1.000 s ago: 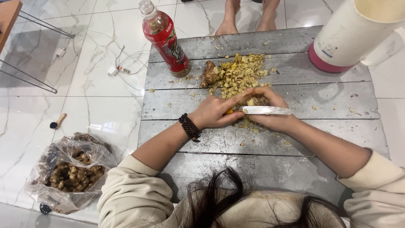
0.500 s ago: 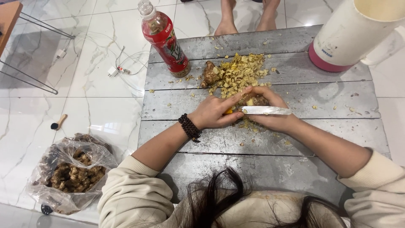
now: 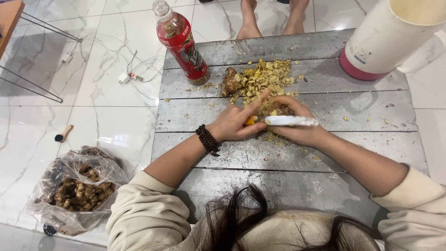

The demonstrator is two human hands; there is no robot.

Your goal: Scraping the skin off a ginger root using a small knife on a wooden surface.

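Both hands meet just in front of the heap of yellow ginger peelings (image 3: pixel 265 80) on the grey plank desk (image 3: pixel 362 111). The left hand (image 3: pixel 235 122), with a dark bead bracelet (image 3: pixel 207 139) at its wrist, is closed around a piece of ginger root (image 3: pixel 280 111), its forefinger stretched out toward the heap; a small orange-yellow bit shows at its fingertips, though what that is cannot be told. The right hand (image 3: pixel 301 129) is curled under the same piece and grips a white-bladed knife (image 3: pixel 291 121), which lies crosswise over the fingers with the blade pointing away from the left hand. Most of the ginger root is hidden between the two hands, so only its brownish top shows.

At the left edge of the heap lies a knobbly unpeeled ginger root (image 3: pixel 231 80). Farther left of the heap, near the desk's corner, stands a red-labelled plastic bottle (image 3: pixel 182 42) with a clear neck. To the right of the heap, at the desk's far corner, stands a large cream container with a pink base (image 3: pixel 388 39). Beyond the heap, off the desk, another person's bare feet (image 3: pixel 272 18) rest on the white marble floor (image 3: pixel 107 107). Well to the left of the heap, on the floor, a clear plastic bag of brown ginger roots (image 3: pixel 76 188) sits open, with a small brush (image 3: pixel 62 135) and white cables (image 3: pixel 125 74) lying nearby.
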